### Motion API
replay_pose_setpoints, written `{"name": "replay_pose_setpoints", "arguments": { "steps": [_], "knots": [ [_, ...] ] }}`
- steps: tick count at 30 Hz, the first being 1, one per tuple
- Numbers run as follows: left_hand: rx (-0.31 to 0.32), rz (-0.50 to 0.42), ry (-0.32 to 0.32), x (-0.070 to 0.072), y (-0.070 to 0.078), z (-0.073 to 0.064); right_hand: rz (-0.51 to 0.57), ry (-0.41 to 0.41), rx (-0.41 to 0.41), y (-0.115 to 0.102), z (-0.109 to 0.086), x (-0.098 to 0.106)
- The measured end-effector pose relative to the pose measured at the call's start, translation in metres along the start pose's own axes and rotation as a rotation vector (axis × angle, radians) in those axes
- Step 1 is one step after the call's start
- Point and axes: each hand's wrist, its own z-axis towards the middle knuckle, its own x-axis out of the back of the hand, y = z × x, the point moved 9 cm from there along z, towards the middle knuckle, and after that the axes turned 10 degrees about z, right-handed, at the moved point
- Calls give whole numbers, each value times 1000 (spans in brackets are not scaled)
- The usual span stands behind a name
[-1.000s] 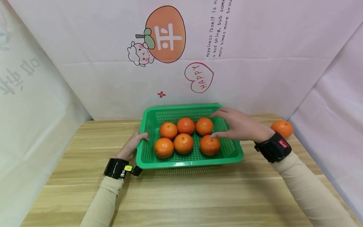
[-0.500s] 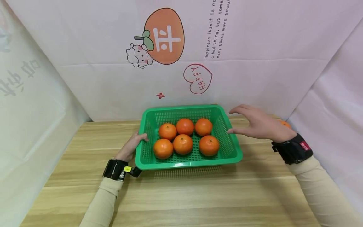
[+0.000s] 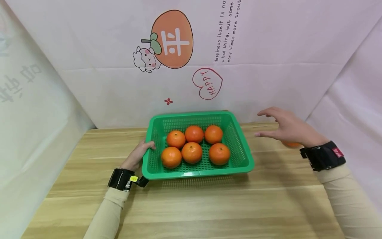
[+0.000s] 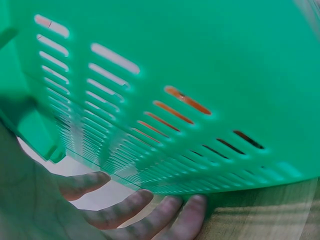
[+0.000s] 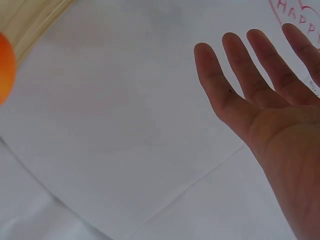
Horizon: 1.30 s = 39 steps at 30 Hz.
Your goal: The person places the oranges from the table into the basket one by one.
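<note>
A green plastic basket [image 3: 198, 173] with slotted walls holds several oranges [image 3: 192, 153] in two rows. My left hand [image 3: 138, 153] grips its left rim, thumb over the edge; in the left wrist view the fingers [image 4: 142, 200] lie against the outer wall. To the right of the basket, my right hand [image 3: 287, 127] is in the air with nothing in it. Its fingers are spread apart and slightly bent. Another orange [image 3: 291, 144] lies on the right of the table, mostly hidden behind that hand and wrist. The right wrist view shows part of this orange [image 5: 6, 70] at its left edge.
The wooden table [image 3: 191, 205] ends at a white printed cloth [image 3: 125, 96] hung behind it. More white cloth [image 3: 358, 109] hangs at both sides. A small orange sliver shows just behind the basket's far rim, too little to identify.
My right hand has moved from over the oranges out of the basket to the right, coming over the lone orange. The left hand and basket have stayed in place.
</note>
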Motion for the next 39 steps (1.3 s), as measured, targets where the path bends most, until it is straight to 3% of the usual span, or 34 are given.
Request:
{"name": "replay_pose_setpoints", "arguments": {
  "steps": [8, 15, 23, 39],
  "knots": [
    [9, -5, -4, -1, 0, 0, -14, -1, -39, 30, -5, 9],
    [20, -10, 7, -1, -1, 0, -8, -42, -175, 62, -7, 13],
    [20, 3, 9, 0, 0, 0, 37, -48, -261, 85, -11, 12],
    [17, 11, 30, 1, 0, 0, 49, -54, -340, 137, -21, 7]
  ]
}}
